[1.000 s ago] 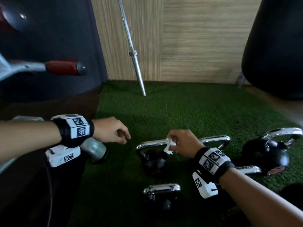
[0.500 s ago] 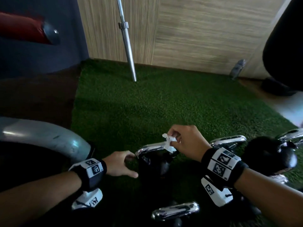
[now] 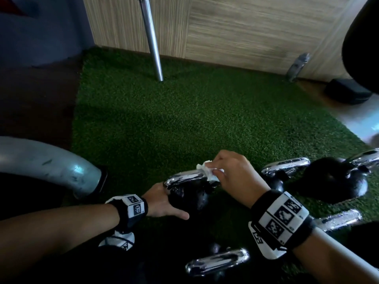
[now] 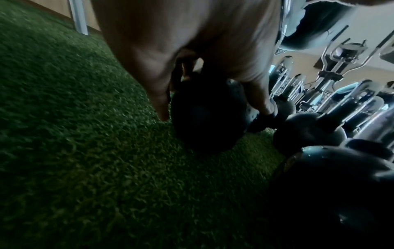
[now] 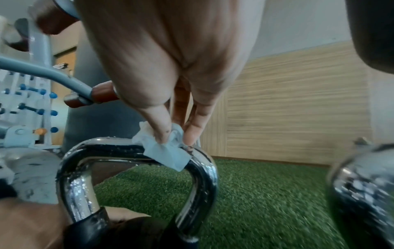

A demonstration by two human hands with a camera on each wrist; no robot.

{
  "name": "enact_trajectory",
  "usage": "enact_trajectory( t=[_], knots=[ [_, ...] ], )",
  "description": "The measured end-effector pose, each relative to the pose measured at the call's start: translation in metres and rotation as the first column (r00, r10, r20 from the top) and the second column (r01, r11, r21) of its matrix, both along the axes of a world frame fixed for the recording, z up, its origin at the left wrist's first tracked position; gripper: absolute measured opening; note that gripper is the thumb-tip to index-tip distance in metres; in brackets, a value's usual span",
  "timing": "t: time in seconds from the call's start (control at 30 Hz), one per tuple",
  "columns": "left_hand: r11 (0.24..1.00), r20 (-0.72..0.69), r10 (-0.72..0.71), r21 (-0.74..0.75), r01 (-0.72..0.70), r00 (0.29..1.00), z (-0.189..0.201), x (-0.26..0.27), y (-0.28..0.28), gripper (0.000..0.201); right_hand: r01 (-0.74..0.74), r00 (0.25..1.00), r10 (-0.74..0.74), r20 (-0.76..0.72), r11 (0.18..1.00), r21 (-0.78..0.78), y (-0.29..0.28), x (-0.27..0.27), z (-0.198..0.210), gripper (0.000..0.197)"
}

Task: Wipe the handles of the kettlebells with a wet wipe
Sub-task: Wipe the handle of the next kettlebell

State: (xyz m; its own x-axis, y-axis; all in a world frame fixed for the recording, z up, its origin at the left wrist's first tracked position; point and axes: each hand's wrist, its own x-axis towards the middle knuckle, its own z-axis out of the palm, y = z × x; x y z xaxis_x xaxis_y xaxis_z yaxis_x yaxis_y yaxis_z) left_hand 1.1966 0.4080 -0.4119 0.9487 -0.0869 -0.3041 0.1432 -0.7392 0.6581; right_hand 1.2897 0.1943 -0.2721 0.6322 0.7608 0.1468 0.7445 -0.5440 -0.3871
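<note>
Closest to the person, low in the head view, a chrome kettlebell handle lies in shadow, its black body mostly hidden. Just past it sits the kettlebell being worked on, standing on the green turf. The left hand cups the black ball from the side; the left wrist view shows the fingers spread down around it, thumb on the other side, bracing rather than lifting. The right hand pinches a crumpled wet wipe between thumb and fingertips and presses it on the top bar of the chrome handle, near its right bend.

The ball looks like heavy iron that won't shift easily, so a steadying palm should do. The chrome is hard, smooth and probably slick once damp; the wipe is soft and limp, so it likely has to be wrapped round the bar and pinched firmly to stay put.

The right wrist view alone shows droplets on the chrome and the wipe's fold over the bar; the head view alone shows more kettlebells to the right. Farther off, a steel bar leans against the wood-panelled wall; the dark object in the corner is too dim to name.
</note>
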Motion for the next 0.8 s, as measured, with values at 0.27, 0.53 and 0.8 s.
enact_trajectory(
  t=[0.27,0.53,0.8],
  knots=[
    [0.957,0.035,0.24,-0.175,-0.231,0.97,-0.022,-0.006,-0.012,0.082,0.183,0.983,-0.183,-0.011,0.979,0.093,-0.018,0.013,-0.015,0.027],
    [0.976,0.016,0.202,-0.085,-0.2,0.979,-0.015,-0.002,-0.012,0.08,0.363,0.901,-0.316,-0.297,0.924,0.121,-0.038,0.035,-0.03,0.016],
    [0.98,-0.029,0.2,-0.019,-0.2,0.979,-0.001,0.0,-0.014,0.071,0.43,0.716,-0.205,-0.667,0.883,0.189,-0.051,0.057,-0.07,0.017]
  ],
)
